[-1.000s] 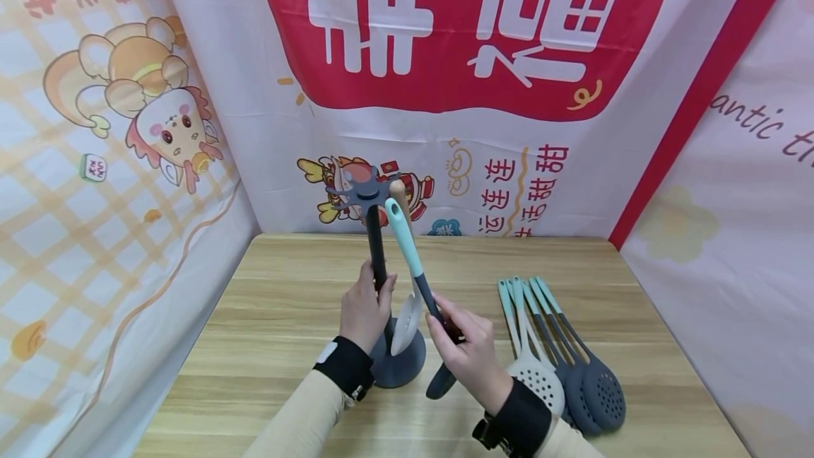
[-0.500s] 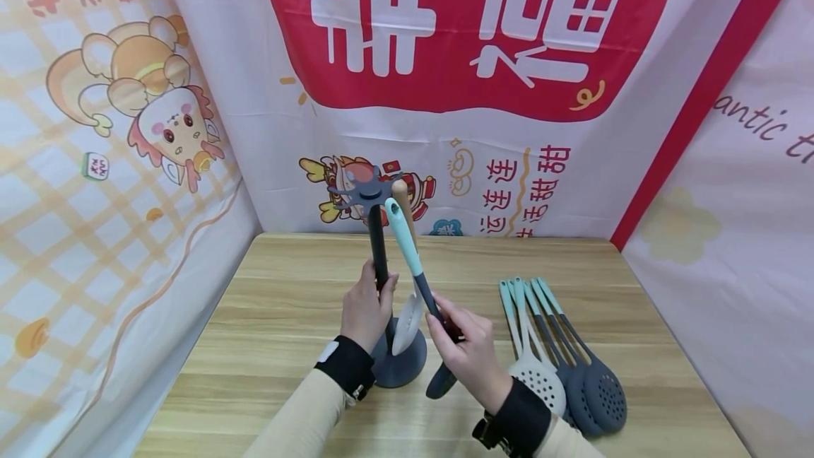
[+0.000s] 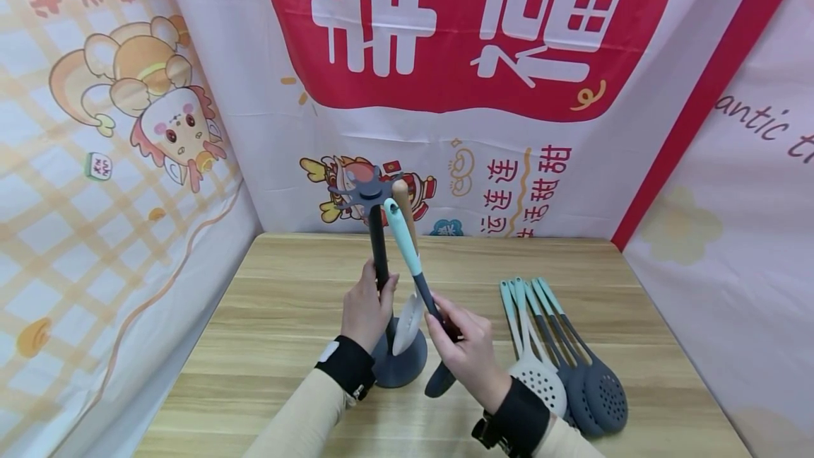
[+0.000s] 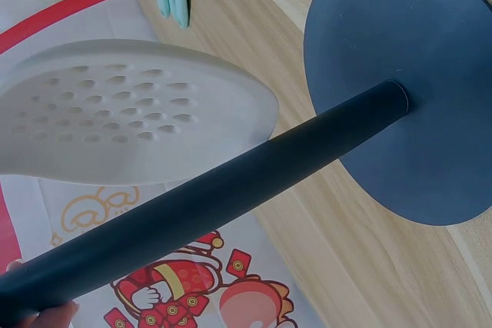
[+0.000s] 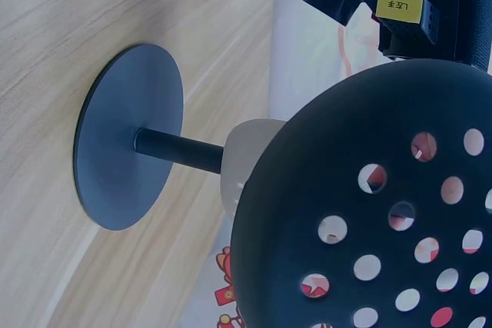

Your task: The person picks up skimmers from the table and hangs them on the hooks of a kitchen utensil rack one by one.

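Observation:
My left hand (image 3: 367, 309) grips the black pole (image 3: 378, 242) of a utensil stand, which rises from a round dark base (image 3: 397, 370) to a claw-like hook top (image 3: 369, 191). A pale slotted spoon (image 3: 407, 325) hangs beside the pole; a tan handle (image 3: 402, 195) shows above it, partly covered. My right hand (image 3: 469, 353) pinches the dark shaft of a skimmer by its lower part, its mint handle (image 3: 403, 232) tilted up near the hooks. In the right wrist view the skimmer's perforated dark head (image 5: 300, 182) fills the right side. Whether the handle touches a hook, I cannot tell.
To the right, several mint-handled utensils lie fanned on the wooden table (image 3: 280, 345), with a pale slotted turner (image 3: 537, 384) and dark perforated skimmers (image 3: 604, 394) among them. Printed cloth (image 3: 216, 34) stands behind and at both sides.

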Demonstrator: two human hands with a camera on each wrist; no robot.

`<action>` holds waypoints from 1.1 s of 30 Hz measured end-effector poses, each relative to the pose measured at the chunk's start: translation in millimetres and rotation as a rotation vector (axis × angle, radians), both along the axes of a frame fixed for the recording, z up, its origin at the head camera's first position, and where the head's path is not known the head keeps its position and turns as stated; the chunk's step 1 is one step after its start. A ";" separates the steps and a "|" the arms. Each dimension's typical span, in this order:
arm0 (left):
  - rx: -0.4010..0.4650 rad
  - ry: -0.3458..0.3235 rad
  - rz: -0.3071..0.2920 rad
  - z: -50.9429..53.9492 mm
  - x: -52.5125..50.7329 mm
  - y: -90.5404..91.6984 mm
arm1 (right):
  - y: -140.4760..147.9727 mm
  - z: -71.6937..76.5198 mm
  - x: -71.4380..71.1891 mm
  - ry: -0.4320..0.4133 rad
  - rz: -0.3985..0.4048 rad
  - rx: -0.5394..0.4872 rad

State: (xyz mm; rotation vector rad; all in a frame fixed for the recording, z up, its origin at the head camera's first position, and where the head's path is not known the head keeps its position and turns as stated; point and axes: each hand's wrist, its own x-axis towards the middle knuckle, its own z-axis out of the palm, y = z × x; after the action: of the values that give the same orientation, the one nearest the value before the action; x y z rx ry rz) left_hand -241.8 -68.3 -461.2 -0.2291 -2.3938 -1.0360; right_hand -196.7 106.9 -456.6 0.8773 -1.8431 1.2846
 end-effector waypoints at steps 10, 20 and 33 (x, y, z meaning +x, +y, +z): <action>-0.005 -0.002 0.003 2.7 0.2 0.0 | -3.1 -0.4 -0.9 -0.029 0.003 0.007; -0.018 0.013 0.012 1.7 -0.8 -0.6 | -9.5 0.1 1.2 -0.137 0.024 0.073; -0.017 0.018 0.014 1.7 -0.7 -1.7 | -12.2 -10.3 -0.9 -0.193 -0.082 0.181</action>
State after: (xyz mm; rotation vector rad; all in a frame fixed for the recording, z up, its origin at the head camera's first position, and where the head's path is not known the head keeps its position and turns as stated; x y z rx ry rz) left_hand -242.5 -70.0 -459.5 -0.2268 -2.3857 -1.0040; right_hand -197.6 94.7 -467.0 0.7851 -2.1516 1.2003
